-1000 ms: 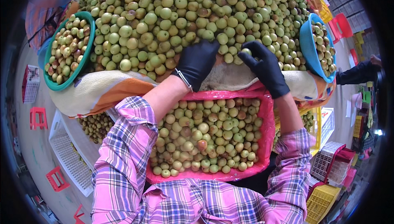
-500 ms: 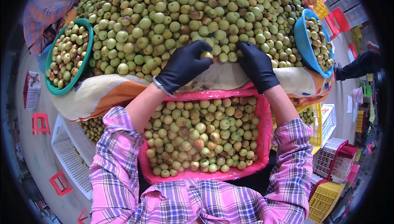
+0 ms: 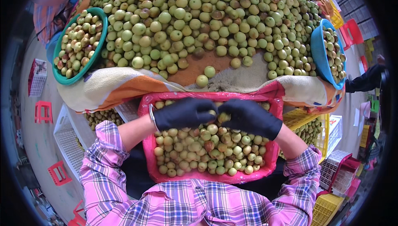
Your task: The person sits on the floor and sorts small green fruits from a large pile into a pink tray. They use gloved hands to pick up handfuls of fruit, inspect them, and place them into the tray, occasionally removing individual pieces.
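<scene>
Both my hands, in black gloves, are over a crate lined with pink plastic [image 3: 272, 155] that is full of round green-brown jujubes [image 3: 209, 146]. My left hand [image 3: 181, 114] is closed with a jujube [image 3: 212, 113] showing at its fingertips. Close beside it, my right hand [image 3: 251, 118] has its fingers curled round another jujube [image 3: 224, 117]. Beyond the crate rises a large heap of jujubes [image 3: 199, 19] on a cloth-covered surface. Two loose jujubes [image 3: 202, 80] lie on the cloth near the heap's front.
A green basket [image 3: 103, 31] of jujubes stands at the heap's left, a blue basket [image 3: 318, 52] at its right. The cream and orange cloth [image 3: 103, 85] edges the surface. White crates [image 3: 68, 143], yellow crates [image 3: 327, 207] and red stools [image 3: 59, 173] stand around. Other people are at far left and right.
My hands have drawn back from the heap's front edge to above the pink-lined crate, with jujubes in them. Bare cloth now shows at the heap's front, and the view has shifted slightly.
</scene>
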Demonstrator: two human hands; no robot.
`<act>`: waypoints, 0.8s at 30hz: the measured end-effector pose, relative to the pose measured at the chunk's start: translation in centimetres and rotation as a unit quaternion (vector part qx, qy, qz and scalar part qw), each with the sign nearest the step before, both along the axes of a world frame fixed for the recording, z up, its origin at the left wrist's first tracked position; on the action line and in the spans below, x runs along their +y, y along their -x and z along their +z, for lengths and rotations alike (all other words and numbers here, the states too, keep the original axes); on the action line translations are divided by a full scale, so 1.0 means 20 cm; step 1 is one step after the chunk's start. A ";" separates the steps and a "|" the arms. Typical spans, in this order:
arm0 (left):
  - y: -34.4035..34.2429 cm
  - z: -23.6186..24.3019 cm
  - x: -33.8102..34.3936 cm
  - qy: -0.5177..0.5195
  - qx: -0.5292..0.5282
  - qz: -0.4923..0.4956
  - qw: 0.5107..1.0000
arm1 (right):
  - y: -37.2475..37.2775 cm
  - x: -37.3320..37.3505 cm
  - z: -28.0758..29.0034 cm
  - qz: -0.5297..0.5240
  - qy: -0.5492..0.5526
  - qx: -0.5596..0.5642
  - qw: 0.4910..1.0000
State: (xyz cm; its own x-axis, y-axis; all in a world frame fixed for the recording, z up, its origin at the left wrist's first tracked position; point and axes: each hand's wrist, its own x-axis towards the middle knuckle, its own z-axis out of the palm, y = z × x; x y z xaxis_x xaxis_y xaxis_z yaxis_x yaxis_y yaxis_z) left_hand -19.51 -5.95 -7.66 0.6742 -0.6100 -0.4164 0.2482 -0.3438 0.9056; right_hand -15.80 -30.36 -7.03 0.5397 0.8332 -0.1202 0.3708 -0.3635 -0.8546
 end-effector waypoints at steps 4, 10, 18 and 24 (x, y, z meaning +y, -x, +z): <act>0.14 0.03 0.03 -0.210 -0.238 -0.096 0.943 | -0.12 0.08 0.03 -0.089 0.016 -0.089 0.992; 0.12 0.01 0.09 -0.230 -0.352 -0.026 0.907 | -0.58 0.28 0.00 -0.183 -0.018 -0.372 0.910; -0.41 0.07 0.07 -0.226 -0.562 0.165 0.779 | -0.62 0.40 -0.05 -0.179 0.202 -0.410 0.871; -0.75 0.03 -0.03 -0.351 -0.511 0.157 0.769 | -0.59 0.31 -0.04 -0.207 0.230 -0.376 0.874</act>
